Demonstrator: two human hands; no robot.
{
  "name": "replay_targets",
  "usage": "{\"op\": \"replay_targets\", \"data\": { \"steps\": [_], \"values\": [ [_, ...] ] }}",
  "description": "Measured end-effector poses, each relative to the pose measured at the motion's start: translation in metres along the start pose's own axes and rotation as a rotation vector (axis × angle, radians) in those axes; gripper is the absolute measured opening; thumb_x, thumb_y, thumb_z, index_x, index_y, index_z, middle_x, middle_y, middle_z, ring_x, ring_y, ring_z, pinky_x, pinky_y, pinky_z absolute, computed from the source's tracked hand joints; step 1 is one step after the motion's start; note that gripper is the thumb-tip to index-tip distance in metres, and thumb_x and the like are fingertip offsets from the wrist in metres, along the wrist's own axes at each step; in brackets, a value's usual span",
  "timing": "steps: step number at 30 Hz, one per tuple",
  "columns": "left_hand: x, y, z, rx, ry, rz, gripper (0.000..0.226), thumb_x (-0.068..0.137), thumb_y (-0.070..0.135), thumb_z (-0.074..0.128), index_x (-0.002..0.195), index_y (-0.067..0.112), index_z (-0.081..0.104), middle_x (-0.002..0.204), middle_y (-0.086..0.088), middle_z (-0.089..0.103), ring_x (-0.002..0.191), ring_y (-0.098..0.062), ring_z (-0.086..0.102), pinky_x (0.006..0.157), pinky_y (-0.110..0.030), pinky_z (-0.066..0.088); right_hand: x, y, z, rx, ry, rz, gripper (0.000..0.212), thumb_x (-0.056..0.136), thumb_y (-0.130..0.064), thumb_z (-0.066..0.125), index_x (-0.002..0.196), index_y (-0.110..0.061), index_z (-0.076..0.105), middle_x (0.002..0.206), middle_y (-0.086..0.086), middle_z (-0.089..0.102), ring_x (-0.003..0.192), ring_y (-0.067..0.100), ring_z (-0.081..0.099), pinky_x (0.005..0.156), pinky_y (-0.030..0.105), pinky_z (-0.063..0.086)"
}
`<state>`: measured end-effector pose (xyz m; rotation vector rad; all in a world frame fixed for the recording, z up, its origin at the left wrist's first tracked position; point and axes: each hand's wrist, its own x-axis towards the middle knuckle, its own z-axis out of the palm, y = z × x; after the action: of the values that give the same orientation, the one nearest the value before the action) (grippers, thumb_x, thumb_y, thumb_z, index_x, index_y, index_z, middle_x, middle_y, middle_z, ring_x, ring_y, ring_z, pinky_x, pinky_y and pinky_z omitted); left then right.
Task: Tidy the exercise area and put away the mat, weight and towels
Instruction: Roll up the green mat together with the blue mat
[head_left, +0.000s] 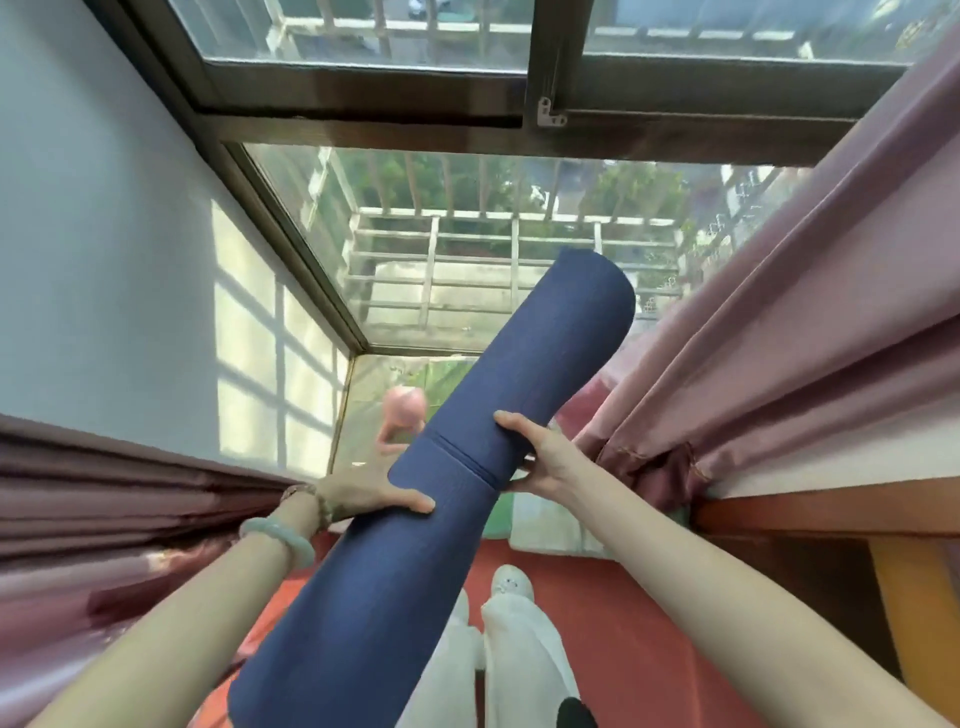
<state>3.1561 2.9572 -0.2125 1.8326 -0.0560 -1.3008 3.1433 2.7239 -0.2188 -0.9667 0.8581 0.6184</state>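
Observation:
A rolled navy blue mat is held up off the floor, tilted so its far end points up and right toward the window. My left hand grips the roll from the left side, thumb across its front. My right hand grips it from the right near the mat's loose edge seam. A pink weight stands on the floor in the window corner, partly hidden behind the mat. Folded pale cloth, perhaps towels, lies on the floor below my right hand.
Pink curtains hang at the left and right. A floor-to-ceiling window fills the front. A wooden table edge juts in at the right. My feet stand on a red floor.

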Motion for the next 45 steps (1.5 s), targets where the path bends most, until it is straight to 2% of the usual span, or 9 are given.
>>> {"op": "replay_targets", "data": {
  "steps": [6,11,16,20,23,29,35,41,45],
  "values": [
    [0.138,-0.059,-0.02,0.149,0.007,-0.057,0.062,0.065,0.057,0.077,0.117,0.042,0.048,0.113,0.028,0.055,0.111,-0.001,0.053,0.102,-0.025,0.038,0.141,0.021,-0.041,0.023,0.072,0.013,0.045,0.071,-0.021,0.079,0.109,-0.02,0.055,0.109,0.002,0.059,0.097,0.024,0.057,0.078,0.055,0.052],
    [0.258,-0.103,-0.021,0.101,0.075,-0.071,0.07,0.062,0.057,0.077,0.12,0.025,0.055,0.104,0.018,0.064,0.095,0.003,0.06,0.078,-0.009,0.042,0.254,0.035,-0.085,0.014,0.17,0.04,0.03,0.078,-0.027,0.072,0.1,-0.012,0.058,0.09,0.007,0.058,0.081,0.024,0.059,0.069,0.048,0.053],
    [0.366,-0.146,-0.019,0.115,0.032,-0.077,0.079,0.056,0.064,0.076,0.121,0.028,0.051,0.109,0.018,0.06,0.1,-0.001,0.058,0.089,-0.019,0.045,0.346,0.056,-0.134,0.049,0.205,0.037,0.027,0.078,-0.029,0.07,0.098,-0.014,0.058,0.093,0.008,0.055,0.082,0.025,0.058,0.068,0.047,0.053],
    [0.431,-0.176,-0.011,0.114,0.032,-0.052,0.074,0.061,0.054,0.079,0.123,0.031,0.046,0.109,0.016,0.058,0.101,-0.002,0.056,0.082,-0.009,0.042,0.399,0.068,-0.165,0.032,0.222,-0.029,0.033,0.077,-0.023,0.073,0.105,-0.016,0.058,0.094,0.005,0.059,0.086,0.023,0.058,0.066,0.047,0.053],
    [0.468,-0.2,-0.006,0.1,0.048,-0.068,0.083,0.05,0.059,0.08,0.122,0.035,0.045,0.11,0.016,0.061,0.1,-0.002,0.059,0.09,-0.018,0.044,0.429,0.075,-0.18,0.003,0.216,-0.049,0.037,0.075,-0.023,0.075,0.107,-0.019,0.057,0.104,0.004,0.061,0.097,0.022,0.057,0.066,0.047,0.053],
    [0.512,-0.235,-0.003,0.095,0.018,-0.096,0.086,0.044,0.064,0.076,0.12,0.033,0.053,0.11,0.017,0.064,0.099,-0.001,0.062,0.094,-0.025,0.047,0.482,0.096,-0.2,-0.034,0.19,0.017,0.038,0.073,-0.029,0.077,0.105,-0.018,0.058,0.105,0.006,0.061,0.097,0.024,0.057,0.081,0.056,0.051],
    [0.533,-0.25,-0.009,0.121,0.04,-0.126,0.091,0.048,0.064,0.077,0.128,0.032,0.049,0.114,0.017,0.063,0.102,0.0,0.06,0.099,-0.027,0.044,0.511,0.11,-0.207,0.015,0.211,0.039,0.05,0.071,-0.03,0.078,0.113,-0.015,0.057,0.109,0.01,0.063,0.096,0.028,0.06,0.069,0.052,0.054],
    [0.54,-0.253,-0.011,0.122,0.054,-0.164,0.101,0.046,0.066,0.075,0.134,0.031,0.04,0.116,0.014,0.06,0.102,-0.002,0.06,0.099,-0.027,0.044,0.526,0.114,-0.207,-0.013,0.278,-0.005,0.054,0.068,-0.032,0.08,0.114,-0.013,0.058,0.105,0.007,0.067,0.097,0.029,0.063,0.078,0.051,0.053],
    [0.531,-0.239,-0.017,0.191,0.059,-0.141,0.12,0.042,0.07,0.073,0.143,0.021,0.03,0.133,0.0,0.05,0.118,-0.009,0.049,0.101,-0.022,0.035,0.516,0.109,-0.205,-0.067,0.37,-0.027,0.089,0.051,-0.046,0.089,0.122,-0.005,0.053,0.115,0.004,0.065,0.099,0.02,0.061,0.087,0.042,0.05]
  ]
}}
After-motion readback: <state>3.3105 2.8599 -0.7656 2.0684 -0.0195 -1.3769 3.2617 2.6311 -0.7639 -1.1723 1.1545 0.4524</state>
